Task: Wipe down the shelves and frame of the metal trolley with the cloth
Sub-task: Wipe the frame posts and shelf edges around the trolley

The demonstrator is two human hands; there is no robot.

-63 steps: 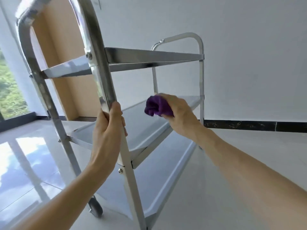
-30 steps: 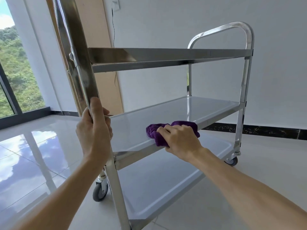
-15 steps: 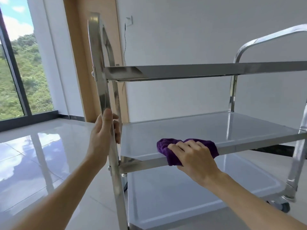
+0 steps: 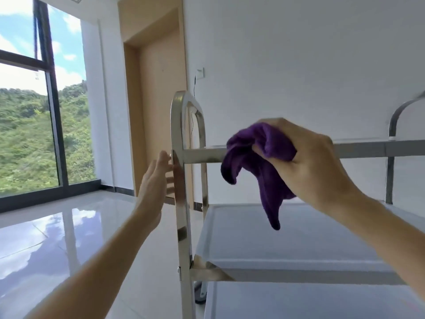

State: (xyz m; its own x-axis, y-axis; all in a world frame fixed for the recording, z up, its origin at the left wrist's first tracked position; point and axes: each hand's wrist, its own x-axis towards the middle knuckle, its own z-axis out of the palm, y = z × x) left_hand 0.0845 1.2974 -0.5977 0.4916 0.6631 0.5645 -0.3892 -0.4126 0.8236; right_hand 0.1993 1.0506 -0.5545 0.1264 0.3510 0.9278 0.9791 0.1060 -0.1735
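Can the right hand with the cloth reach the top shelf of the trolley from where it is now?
Probably yes. The right hand grips the purple cloth level with the top shelf's front rail, and nothing shows between them. The left hand is open beside the frame post, out of the way.

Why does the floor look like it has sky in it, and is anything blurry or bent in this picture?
In the head view, the glossy floor mirrors the bright window, clouds included. The wide-angle lens bows straight lines, so the trolley frame leans. The right hand gripping the purple cloth and the open left hand look slightly soft.
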